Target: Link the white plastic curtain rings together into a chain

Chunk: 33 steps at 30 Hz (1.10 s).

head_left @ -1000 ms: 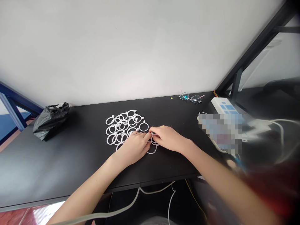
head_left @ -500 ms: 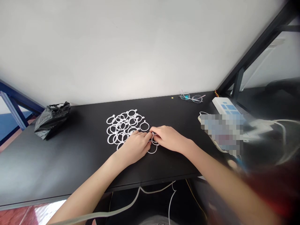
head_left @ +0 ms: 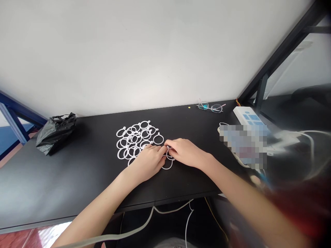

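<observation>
Several white rings with small knobs, like curtain rings (head_left: 158,139), lie in a loose cluster on the black table. At the cluster's right side, my left hand (head_left: 151,158) has its fingers bent together and covers some of the rings. My right hand (head_left: 182,150) meets it fingertip to fingertip, closed on a white ring (head_left: 170,154) whose knob shows by the thumb. Another ring (head_left: 167,165) lies just under the two hands. My left fingertips are closed at the same ring, partly hidden behind the hand.
A crumpled black plastic bag (head_left: 55,132) sits at the left. Eyeglasses (head_left: 210,106) lie near the wall. To the right are a white power strip (head_left: 248,115) and a blurred-out phone-like object (head_left: 241,148). White cables (head_left: 134,229) hang by the table's front edge.
The whole view has shifted very slightly. Both hands stay together at the same ring, with hardly any visible motion.
</observation>
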Tool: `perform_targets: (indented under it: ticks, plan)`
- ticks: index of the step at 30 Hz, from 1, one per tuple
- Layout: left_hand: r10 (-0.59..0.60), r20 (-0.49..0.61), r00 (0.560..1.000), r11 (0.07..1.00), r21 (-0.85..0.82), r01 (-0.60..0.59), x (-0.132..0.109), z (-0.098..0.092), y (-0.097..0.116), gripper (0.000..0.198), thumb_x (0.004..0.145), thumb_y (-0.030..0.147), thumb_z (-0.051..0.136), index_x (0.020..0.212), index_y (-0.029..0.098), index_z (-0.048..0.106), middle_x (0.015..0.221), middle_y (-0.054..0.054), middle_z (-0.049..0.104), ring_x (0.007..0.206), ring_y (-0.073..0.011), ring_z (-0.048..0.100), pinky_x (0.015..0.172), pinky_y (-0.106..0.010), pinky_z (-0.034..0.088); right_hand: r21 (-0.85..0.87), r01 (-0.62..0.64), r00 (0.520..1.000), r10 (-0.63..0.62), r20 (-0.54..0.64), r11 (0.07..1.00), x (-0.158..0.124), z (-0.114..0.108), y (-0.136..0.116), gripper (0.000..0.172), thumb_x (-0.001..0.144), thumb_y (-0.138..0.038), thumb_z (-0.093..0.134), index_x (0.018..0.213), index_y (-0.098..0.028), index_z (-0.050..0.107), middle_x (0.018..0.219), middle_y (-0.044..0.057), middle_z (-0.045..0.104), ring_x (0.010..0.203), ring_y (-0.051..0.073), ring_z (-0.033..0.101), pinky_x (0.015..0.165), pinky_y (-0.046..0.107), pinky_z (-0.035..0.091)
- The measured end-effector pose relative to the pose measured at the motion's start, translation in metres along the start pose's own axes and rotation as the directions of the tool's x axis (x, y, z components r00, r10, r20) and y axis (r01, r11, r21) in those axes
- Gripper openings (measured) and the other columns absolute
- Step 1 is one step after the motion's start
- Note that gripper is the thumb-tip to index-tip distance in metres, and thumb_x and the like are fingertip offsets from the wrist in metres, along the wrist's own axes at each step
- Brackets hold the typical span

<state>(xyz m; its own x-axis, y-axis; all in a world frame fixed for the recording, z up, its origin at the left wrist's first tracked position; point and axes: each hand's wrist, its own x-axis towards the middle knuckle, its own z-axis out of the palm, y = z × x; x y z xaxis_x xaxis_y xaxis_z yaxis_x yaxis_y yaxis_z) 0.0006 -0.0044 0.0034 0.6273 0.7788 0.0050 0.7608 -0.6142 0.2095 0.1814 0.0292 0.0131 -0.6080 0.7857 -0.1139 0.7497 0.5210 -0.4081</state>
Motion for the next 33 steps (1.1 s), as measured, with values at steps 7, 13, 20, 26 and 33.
perform_targets:
  ticks: [7, 13, 20, 26, 33]
  plan:
    - [-0.009, 0.008, 1.000, 1.000, -0.003, 0.009, 0.0001, -0.0022, 0.0010, 0.016, 0.096, 0.015, 0.037, 0.090, 0.016, 0.052, 0.082, -0.005, 0.064, 0.074, -0.0202, 0.062, 0.077, -0.038, 0.046, 0.002, -0.003, 1.000, 0.003, 0.005, 1.000, -0.0008, -0.0010, -0.0007, 0.013, 0.090, -0.015, 0.043, 0.080, -0.021, 0.047, 0.071, -0.001, 0.057, 0.057, 0.012, 0.046, 0.054, 0.023, 0.024]
    - [-0.012, 0.016, 1.000, 1.000, -0.007, 0.012, 0.0005, -0.0031, 0.0016, 0.016, 0.095, 0.015, 0.038, 0.090, 0.016, 0.052, 0.083, -0.006, 0.064, 0.074, -0.0197, 0.062, 0.078, -0.038, 0.046, 0.008, -0.005, 1.000, 0.005, 0.001, 1.000, -0.0009, -0.0008, -0.0010, 0.013, 0.090, -0.015, 0.044, 0.079, -0.020, 0.046, 0.070, -0.001, 0.057, 0.057, 0.012, 0.046, 0.054, 0.023, 0.024]
    - [-0.027, 0.028, 0.999, 1.000, -0.008, 0.028, 0.0013, -0.0031, 0.0021, 0.015, 0.095, 0.015, 0.038, 0.089, 0.016, 0.052, 0.084, -0.006, 0.064, 0.075, -0.0198, 0.062, 0.079, -0.039, 0.046, 0.010, -0.001, 1.000, 0.001, -0.003, 1.000, -0.0005, -0.0005, -0.0002, 0.013, 0.090, -0.014, 0.044, 0.079, -0.020, 0.046, 0.069, -0.001, 0.056, 0.056, 0.012, 0.046, 0.054, 0.023, 0.024]
    - [-0.025, 0.027, 0.999, 1.000, -0.014, 0.025, 0.0022, -0.0020, 0.0004, 0.015, 0.095, 0.015, 0.038, 0.088, 0.017, 0.051, 0.083, -0.005, 0.064, 0.073, -0.0196, 0.061, 0.078, -0.039, 0.046, 0.001, 0.009, 1.000, -0.009, -0.007, 1.000, -0.0012, -0.0005, 0.0002, 0.015, 0.090, -0.015, 0.043, 0.077, -0.020, 0.044, 0.067, -0.001, 0.054, 0.054, 0.012, 0.043, 0.052, 0.024, 0.023]
    - [-0.017, 0.008, 1.000, 1.000, -0.014, 0.017, 0.0013, 0.0003, -0.0006, 0.014, 0.095, 0.015, 0.038, 0.089, 0.017, 0.050, 0.082, -0.004, 0.063, 0.074, -0.0195, 0.062, 0.077, -0.038, 0.045, -0.012, 0.017, 1.000, -0.017, -0.003, 1.000, -0.0033, -0.0010, -0.0012, 0.016, 0.090, -0.015, 0.044, 0.075, -0.020, 0.043, 0.064, -0.001, 0.053, 0.052, 0.011, 0.042, 0.052, 0.024, 0.022]
